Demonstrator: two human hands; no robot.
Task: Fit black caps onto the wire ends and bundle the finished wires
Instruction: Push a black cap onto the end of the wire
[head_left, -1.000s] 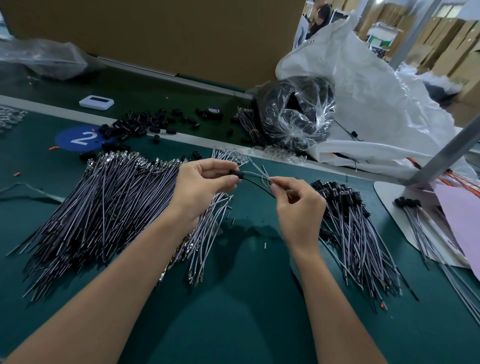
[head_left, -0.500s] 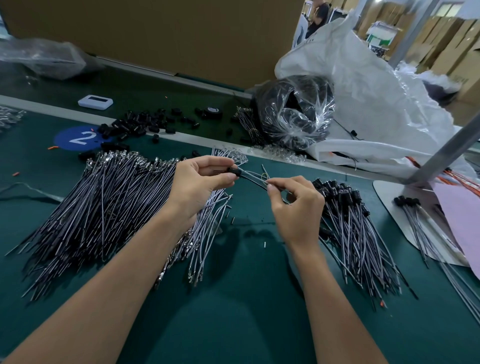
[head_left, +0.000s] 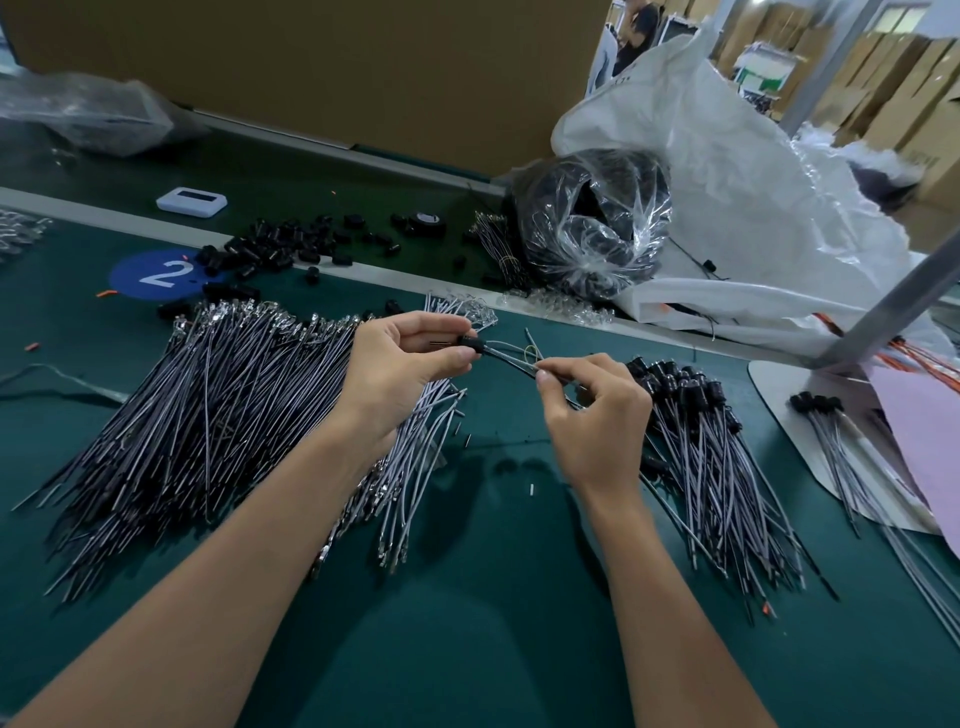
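Left hand (head_left: 400, 364) pinching a black cap (head_left: 471, 343) above the green bench (head_left: 467, 597), right hand (head_left: 597, 410) gripping thin wires (head_left: 511, 353) that seem to enter it, uncapped wire pile (head_left: 208, 415) left, capped wire pile (head_left: 711, 447) right

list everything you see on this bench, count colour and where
uncapped wires: large pile, grey, left side
capped wires: one pile, grey with black caps, right side
loose caps: many, black, far side
blue disc: one, blue with white 2, far left
clear bag: one, holds black parts, far centre
white sack: one, white, far right
table: one, green, under everything
held cap: one, black, mid-air centre
held wire: count unclear, grey and dark, running from held cap
left hand: one, pinches held cap
right hand: one, pinches held wire
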